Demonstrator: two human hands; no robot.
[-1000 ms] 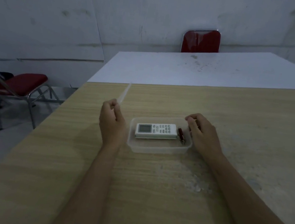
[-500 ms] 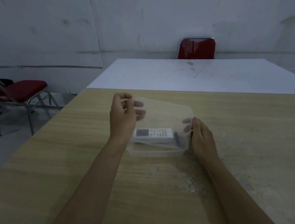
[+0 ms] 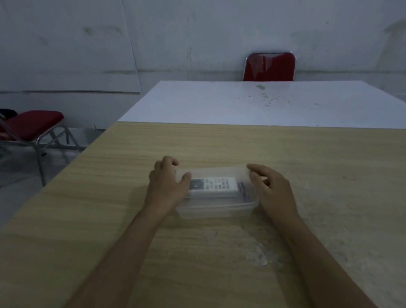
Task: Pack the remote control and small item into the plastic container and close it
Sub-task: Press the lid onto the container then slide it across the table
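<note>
A clear plastic container (image 3: 215, 209) sits on the wooden table (image 3: 209, 268). Inside lie a white remote control (image 3: 214, 186) and, at its right end, a small dark item (image 3: 242, 190). A translucent lid (image 3: 216, 173) lies over the container's top. My left hand (image 3: 166, 185) grips the lid's left end, thumb on top. My right hand (image 3: 272, 193) holds the lid's right end with the fingertips on its far corner.
A white table (image 3: 265, 105) adjoins the wooden one at the far side. A red chair (image 3: 270, 66) stands behind it against the wall. Another red chair (image 3: 20, 130) stands to the left, beyond the table's left edge. A pale scuff (image 3: 258, 255) marks the wood nearby.
The lid, held upright beside the container by my left hand, swung over and came down onto the container. My right hand moved from the container's side onto the lid.
</note>
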